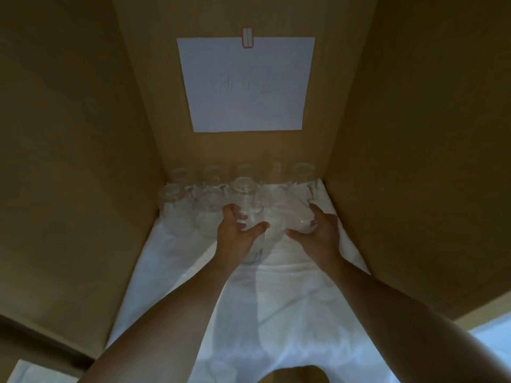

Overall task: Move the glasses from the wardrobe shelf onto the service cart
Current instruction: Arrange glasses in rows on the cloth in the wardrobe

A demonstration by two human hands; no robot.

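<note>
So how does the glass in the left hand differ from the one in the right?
The left hand grips a glass near the middle of the shelf; the right hand grips a glass nearer the right wall. The left glass shows clear outlines; the right one is a pale blur. Both are clear glass over the white cloth.

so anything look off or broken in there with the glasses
Nothing stands out. The glasses stand in rows at the back of the shelf on a white cloth, none visibly tipped or cracked. The left hand grips one glass, the right hand another. The cloth is merely creased.
</note>
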